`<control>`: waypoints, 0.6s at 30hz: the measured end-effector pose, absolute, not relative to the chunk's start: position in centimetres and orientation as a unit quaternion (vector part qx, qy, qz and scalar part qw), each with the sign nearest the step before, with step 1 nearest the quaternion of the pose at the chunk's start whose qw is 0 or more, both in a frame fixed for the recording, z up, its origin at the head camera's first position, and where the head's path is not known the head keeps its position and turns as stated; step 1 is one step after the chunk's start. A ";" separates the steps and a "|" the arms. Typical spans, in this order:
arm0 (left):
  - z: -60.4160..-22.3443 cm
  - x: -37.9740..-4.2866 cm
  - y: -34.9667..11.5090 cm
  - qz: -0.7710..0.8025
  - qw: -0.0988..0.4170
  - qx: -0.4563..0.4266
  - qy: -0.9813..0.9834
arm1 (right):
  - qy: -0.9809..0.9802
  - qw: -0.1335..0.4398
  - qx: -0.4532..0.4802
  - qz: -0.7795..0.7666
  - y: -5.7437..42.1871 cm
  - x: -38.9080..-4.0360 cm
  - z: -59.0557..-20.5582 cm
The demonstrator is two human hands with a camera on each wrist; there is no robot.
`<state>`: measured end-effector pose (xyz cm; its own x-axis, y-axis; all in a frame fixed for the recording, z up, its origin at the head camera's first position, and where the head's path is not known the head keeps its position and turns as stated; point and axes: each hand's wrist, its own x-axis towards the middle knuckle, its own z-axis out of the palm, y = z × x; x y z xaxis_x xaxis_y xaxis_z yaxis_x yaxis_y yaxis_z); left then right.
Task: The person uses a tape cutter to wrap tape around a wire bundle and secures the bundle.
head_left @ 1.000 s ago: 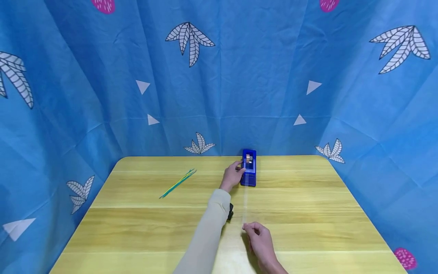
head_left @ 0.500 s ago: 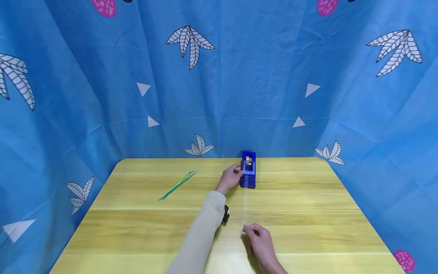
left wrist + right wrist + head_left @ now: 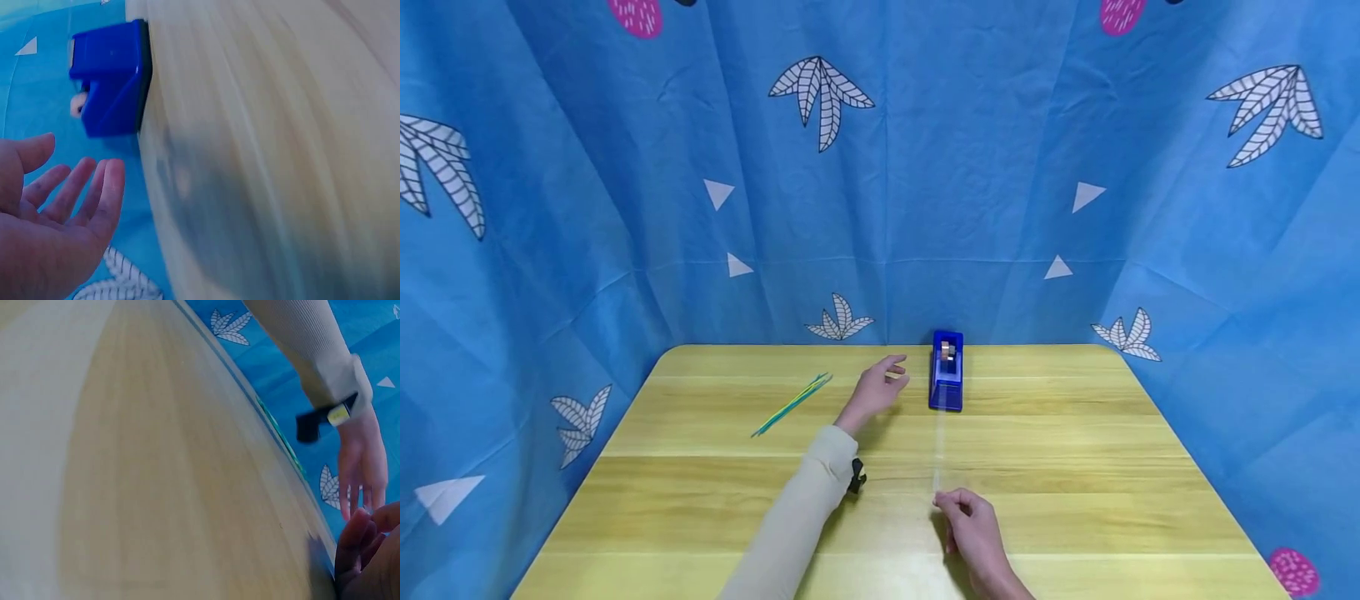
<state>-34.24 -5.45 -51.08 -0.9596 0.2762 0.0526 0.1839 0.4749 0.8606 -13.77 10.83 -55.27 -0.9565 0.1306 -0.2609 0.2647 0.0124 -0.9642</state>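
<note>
A blue tape dispenser (image 3: pixel 947 392) stands at the far edge of the table, its roll sitting in the top opening. From its front a long strip of clear tape (image 3: pixel 940 450) runs toward the near side. My right hand (image 3: pixel 973 529) pinches the end of that strip between thumb and forefinger. My left hand (image 3: pixel 876 390) hovers just left of the dispenser with a gap between them, fingers loosely extended and holding nothing. In the left wrist view the dispenser (image 3: pixel 115 78) appears beyond the spread fingers (image 3: pixel 109 194).
A few thin green and yellow sticks or ties (image 3: pixel 790 406) lie together on the left of the wooden table (image 3: pixel 1060 467). A blue patterned curtain (image 3: pixel 970 167) hangs behind and along both sides. A small black device (image 3: pixel 857 476) sits at the left wrist.
My left hand has let go of the dispenser's side and drawn away to the left. The right hand keeps its pinch on the tape end, nearly still.
</note>
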 end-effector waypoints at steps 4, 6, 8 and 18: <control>-49.8 -33.6 -8.6 0.483 0.037 0.134 0.864 | 0.710 0.053 0.137 -0.689 10.8 -13.8 -55.4; -49.3 -33.4 -10.1 0.482 0.028 0.130 0.866 | 0.711 0.052 0.137 -0.688 10.8 -13.8 -55.4; -48.8 -33.1 -11.6 0.482 0.019 0.125 0.867 | 0.711 0.047 0.140 -0.687 10.8 -14.0 -55.5; -49.6 -31.0 -18.9 0.485 -0.023 0.090 0.870 | 0.717 0.047 0.144 -0.680 10.7 -14.2 -55.4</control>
<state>-31.03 -18.95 -49.60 -0.9829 0.1331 0.1275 0.1785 0.5138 0.8391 -14.15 10.71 -55.44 -0.9541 0.1423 -0.2634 0.2706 0.0333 -0.9621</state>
